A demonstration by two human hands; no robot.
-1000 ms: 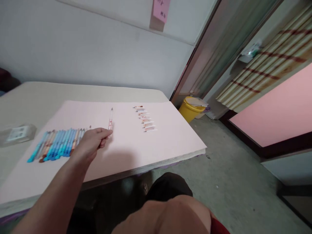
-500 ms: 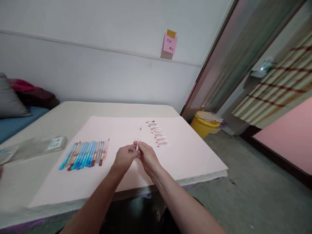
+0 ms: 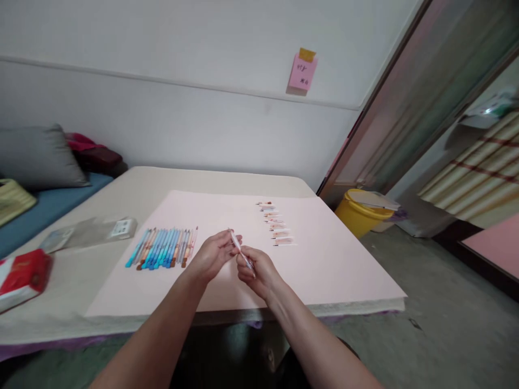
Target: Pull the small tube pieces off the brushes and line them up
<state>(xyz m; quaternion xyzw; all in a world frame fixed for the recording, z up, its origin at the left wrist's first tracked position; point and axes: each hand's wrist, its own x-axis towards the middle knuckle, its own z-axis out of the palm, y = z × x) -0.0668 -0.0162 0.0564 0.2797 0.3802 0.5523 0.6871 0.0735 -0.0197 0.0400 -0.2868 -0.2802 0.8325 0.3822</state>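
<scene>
Standing right by the table here: the person has one thin pen in both hands, just above the near middle of the pink sheet. The left hand pinches the upper end, fingertips closed tight on it. The right hand is curled snug around the lower end, so the pen slants between them. A row of pens, mostly blue with some orange, lies flat on the sheet to the left. A column of little caps sits to the right. Off the sheet there's a red packet, and a yellow bucket on the floor.
</scene>
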